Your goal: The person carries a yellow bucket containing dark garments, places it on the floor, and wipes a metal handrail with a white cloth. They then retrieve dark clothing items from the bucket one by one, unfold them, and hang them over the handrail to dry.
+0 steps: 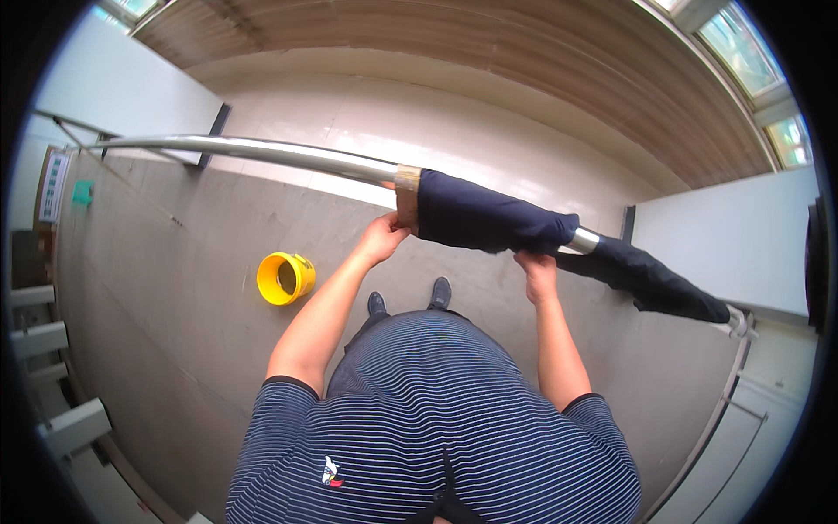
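A metal pole (262, 152) runs across the view in front of me at about chest height. Over it hangs a dark navy cloth (484, 213) with a brown band (407, 196) along its left edge. My left hand (383, 239) pinches the lower corner of that band. At the cloth's lower right edge, my right hand (539, 272) grips the fabric, its fingertips partly hidden behind it. Further right, a black cloth (648, 278) hangs over the same pole, with a short stretch of bare metal between the two.
A yellow bucket (285, 279) stands on the grey floor (196, 295) left of my feet. A small green container (82, 193) is at the far left. White panels (727, 242) rise at both sides beyond the pole, and white fixtures (75, 426) line the lower left.
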Demonstrator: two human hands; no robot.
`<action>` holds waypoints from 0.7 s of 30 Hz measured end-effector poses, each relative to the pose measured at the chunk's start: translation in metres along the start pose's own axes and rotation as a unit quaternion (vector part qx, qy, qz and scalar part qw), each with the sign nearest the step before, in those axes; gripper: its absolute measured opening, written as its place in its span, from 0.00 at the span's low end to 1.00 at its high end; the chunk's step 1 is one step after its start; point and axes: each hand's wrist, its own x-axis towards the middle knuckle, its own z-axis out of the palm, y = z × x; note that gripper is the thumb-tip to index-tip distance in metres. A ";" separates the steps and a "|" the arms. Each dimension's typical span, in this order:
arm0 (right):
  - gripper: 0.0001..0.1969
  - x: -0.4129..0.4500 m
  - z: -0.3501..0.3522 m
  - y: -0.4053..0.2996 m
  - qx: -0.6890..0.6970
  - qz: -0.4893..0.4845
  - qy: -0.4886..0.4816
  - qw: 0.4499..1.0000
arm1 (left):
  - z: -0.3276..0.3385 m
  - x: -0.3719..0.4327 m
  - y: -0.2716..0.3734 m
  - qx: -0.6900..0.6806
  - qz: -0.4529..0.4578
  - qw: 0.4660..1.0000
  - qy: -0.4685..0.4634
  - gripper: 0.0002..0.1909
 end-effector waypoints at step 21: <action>0.08 -0.067 0.028 0.104 -0.530 0.320 -0.202 0.759 | 0.019 -0.358 -0.423 -0.114 -0.373 0.851 0.351 0.15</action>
